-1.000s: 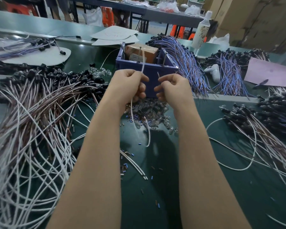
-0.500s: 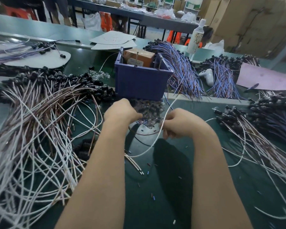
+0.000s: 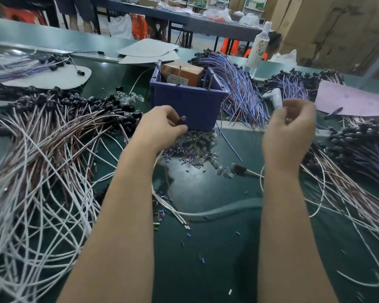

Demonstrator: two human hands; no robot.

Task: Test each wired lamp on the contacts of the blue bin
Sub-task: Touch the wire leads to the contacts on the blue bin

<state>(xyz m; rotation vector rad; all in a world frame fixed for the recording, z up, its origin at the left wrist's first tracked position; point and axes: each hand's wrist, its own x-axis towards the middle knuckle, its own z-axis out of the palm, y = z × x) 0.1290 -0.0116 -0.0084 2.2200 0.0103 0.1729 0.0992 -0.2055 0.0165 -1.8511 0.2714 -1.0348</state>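
Note:
The blue bin [image 3: 185, 101] stands at the table's middle, with two upright metal pins [image 3: 179, 75] rising from its rim and a brown box inside. My left hand [image 3: 160, 127] is just in front of the bin's left corner and grips a black lamp socket [image 3: 181, 120]. Off to the bin's right, my right hand [image 3: 290, 130] is raised and blurred, its fingers curled round what looks like a small clear bulb [image 3: 289, 110]. Another black socket on a white wire [image 3: 239, 169] lies on the table between my arms.
Loose clear bulbs [image 3: 197, 149] are heaped in front of the bin. White and brown wired sockets [image 3: 42, 160] cover the left side, more lie at the right [image 3: 359, 154], and blue wired ones [image 3: 239, 95] behind. A white bottle [image 3: 258, 49] stands at the back.
Both hands dropped from the bin's pins to the bulb heap. Since then my right hand has let go of the white wire and risen to the right; my left now grips a black socket.

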